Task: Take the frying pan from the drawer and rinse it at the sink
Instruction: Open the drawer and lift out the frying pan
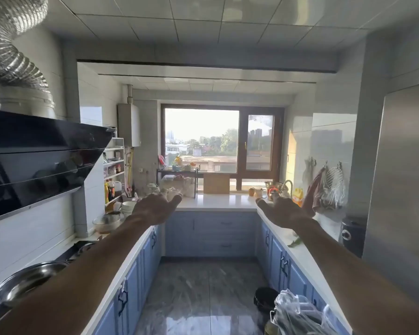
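**Inspector:** Both forearms reach forward from the bottom edge of the view, bare, over a narrow kitchen aisle. State of the hands?

**Assistant:** Left hand (155, 209) is spread, palm down, fingers loose, grasping nothing. Right hand (282, 211) is likewise spread and empty. Both are raised in the air, clear of the surface (215, 201) behind them.

**Inspector:** Frying pan?

**Assistant:** Not identifiable. A steel wok (24, 284) sits on the stove at lower left, under the black range hood (41, 155); no frying pan is seen in the view. Blue drawers (224, 234) at the far end of the aisle are all closed, as are the blue cabinet doors along both sides.

**Inspector:** Sink?

**Assistant:** A curved faucet (288, 184) stands at the far right corner, near the window (221, 146); the basin itself is hidden behind the right hand.

**Inspector:** Other items?

**Assistant:** A glass bowl (106, 223) and stacked white bowls (128, 207) rest on the left surface. A wooden board (216, 183) leans below the window. A clear plastic bag (298, 313) lies at lower right, beside a dark bin (265, 298) on the floor.
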### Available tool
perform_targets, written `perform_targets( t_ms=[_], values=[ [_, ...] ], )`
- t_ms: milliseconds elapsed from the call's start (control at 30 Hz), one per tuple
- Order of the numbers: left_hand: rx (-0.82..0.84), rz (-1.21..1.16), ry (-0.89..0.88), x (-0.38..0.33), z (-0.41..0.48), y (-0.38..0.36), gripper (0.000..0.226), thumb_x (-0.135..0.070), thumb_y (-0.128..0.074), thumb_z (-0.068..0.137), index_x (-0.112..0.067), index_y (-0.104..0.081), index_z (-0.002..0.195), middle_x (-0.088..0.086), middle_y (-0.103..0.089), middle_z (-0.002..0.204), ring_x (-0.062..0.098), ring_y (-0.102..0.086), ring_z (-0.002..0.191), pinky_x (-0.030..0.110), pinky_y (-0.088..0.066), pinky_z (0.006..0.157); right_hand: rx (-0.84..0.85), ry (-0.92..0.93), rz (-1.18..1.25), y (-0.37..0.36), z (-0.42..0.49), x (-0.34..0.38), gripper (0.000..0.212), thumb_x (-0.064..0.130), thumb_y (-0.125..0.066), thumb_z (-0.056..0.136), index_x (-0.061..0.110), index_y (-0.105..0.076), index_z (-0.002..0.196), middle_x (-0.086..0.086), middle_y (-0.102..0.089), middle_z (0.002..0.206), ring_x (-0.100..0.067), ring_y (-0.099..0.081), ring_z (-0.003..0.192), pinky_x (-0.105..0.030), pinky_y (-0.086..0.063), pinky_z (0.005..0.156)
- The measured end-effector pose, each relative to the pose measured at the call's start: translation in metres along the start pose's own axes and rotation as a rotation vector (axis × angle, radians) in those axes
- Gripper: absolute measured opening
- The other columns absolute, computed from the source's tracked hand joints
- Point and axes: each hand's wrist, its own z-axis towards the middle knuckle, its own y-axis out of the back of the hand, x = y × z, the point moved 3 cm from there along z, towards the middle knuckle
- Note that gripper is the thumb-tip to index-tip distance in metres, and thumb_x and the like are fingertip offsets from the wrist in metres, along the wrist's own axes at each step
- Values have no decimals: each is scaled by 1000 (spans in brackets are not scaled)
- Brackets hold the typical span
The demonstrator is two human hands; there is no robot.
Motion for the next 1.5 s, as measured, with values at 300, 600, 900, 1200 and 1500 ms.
perform_targets(
  t_ms=[300,600,900,1200,1500],
  values=[
    [44,-21,-18,28,53,-61,110,-86,-10,89,-19,-35,172,12,-39,178,34,-44,158,51,-42,119,49,-73,-33,-76,59,-18,87,73,-32,105,10,-33,165,-17,-57,156,-34,-61,135,-42,-50,99],
    [54,-4,29,22,171,-129,106,-82,-16,88,-18,-43,168,13,-47,173,34,-52,151,51,-45,118,101,-64,-27,-132,192,-46,92,77,-32,103,12,-32,167,-13,-50,166,-34,-54,146,-49,-48,111],
    [105,-19,59,-28,325,-219,103,-82,-15,91,-20,-39,170,10,-42,176,32,-49,155,51,-42,123,142,-28,-27,-172,376,-91,89,76,-31,104,16,-30,169,-13,-47,168,-33,-49,151,-49,-44,117],
    [130,-78,46,-50,506,-308,88,-77,-24,104,-20,-43,168,10,-45,174,31,-48,155,51,-42,123,166,-62,-30,-231,561,-137,97,82,-29,97,16,-34,167,-11,-48,168,-32,-52,148,-51,-48,114],
    [193,-106,-27,-62,709,-388,80,-69,-27,110,-17,-41,170,9,-40,178,29,-42,161,48,-39,125,205,-137,-64,-287,740,-160,90,76,-33,102,15,-31,168,-13,-46,169,-34,-50,150,-50,-45,113]
  ],
)
